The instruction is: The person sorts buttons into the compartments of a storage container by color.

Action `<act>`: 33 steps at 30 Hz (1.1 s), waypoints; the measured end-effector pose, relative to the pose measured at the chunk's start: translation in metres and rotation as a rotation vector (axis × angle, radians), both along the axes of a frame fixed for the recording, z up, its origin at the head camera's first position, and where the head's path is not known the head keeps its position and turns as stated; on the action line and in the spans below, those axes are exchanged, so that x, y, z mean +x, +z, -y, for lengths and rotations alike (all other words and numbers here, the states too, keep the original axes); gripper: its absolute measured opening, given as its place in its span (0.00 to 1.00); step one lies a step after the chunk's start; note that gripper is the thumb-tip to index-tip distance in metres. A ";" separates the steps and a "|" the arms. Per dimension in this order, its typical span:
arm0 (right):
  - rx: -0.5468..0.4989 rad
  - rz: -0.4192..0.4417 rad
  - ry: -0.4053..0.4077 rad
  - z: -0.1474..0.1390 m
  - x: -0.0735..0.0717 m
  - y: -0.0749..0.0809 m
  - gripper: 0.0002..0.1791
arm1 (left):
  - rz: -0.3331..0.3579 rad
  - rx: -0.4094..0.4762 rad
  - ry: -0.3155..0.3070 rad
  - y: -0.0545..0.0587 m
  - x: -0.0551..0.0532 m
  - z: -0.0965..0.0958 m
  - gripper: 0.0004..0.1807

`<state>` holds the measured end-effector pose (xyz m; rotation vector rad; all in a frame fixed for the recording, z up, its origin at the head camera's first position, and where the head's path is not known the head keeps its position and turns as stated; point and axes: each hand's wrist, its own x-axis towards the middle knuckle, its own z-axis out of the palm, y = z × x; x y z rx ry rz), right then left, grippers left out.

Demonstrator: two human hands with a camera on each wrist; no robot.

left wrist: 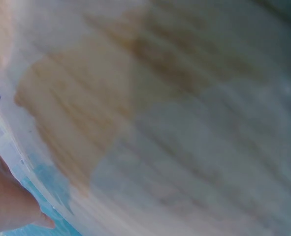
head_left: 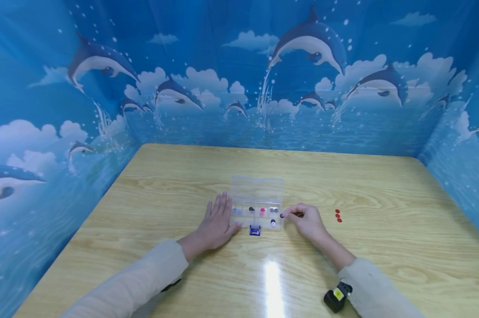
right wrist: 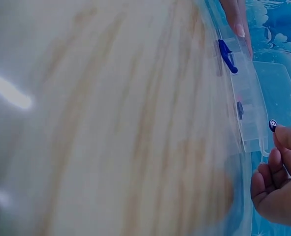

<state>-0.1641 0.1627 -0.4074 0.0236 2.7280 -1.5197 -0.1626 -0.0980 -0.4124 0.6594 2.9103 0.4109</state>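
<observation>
A clear plastic compartment box [head_left: 245, 222] lies on the table with its lid [head_left: 257, 189] raised at the back. My left hand [head_left: 217, 225] rests with straight fingers along the box's left side, its thumb at the front left corner. At the right end, my right hand [head_left: 308, 221] pinches a small dark disc [right wrist: 273, 126] with a white mark between thumb and fingertips. Inside the compartments sit small round pieces: black [head_left: 251, 209], pink [head_left: 262, 210], grey [head_left: 274, 210], and a dark-and-white one [head_left: 273, 223] at the front. A blue clasp [head_left: 255, 230] juts from the front edge.
Several red discs [head_left: 337, 216] lie in a short column on the wooden table [head_left: 184, 176], right of my right hand. A dolphin-printed curtain [head_left: 223, 119] stands behind and beside the table. A black device [head_left: 336, 299] is strapped at my right wrist.
</observation>
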 end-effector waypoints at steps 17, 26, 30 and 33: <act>0.094 -0.033 0.099 0.010 -0.001 0.004 0.03 | 0.002 -0.001 0.000 0.000 0.001 0.000 0.42; 0.182 -0.110 0.175 0.014 0.000 0.008 0.03 | -0.004 0.010 -0.004 -0.001 0.000 0.001 0.42; 0.190 -0.101 0.180 0.014 0.001 0.008 0.03 | -0.008 0.015 -0.004 -0.002 0.000 0.001 0.42; 0.178 -0.090 0.172 0.012 0.002 0.011 0.04 | -0.004 0.016 -0.002 -0.002 0.000 0.000 0.42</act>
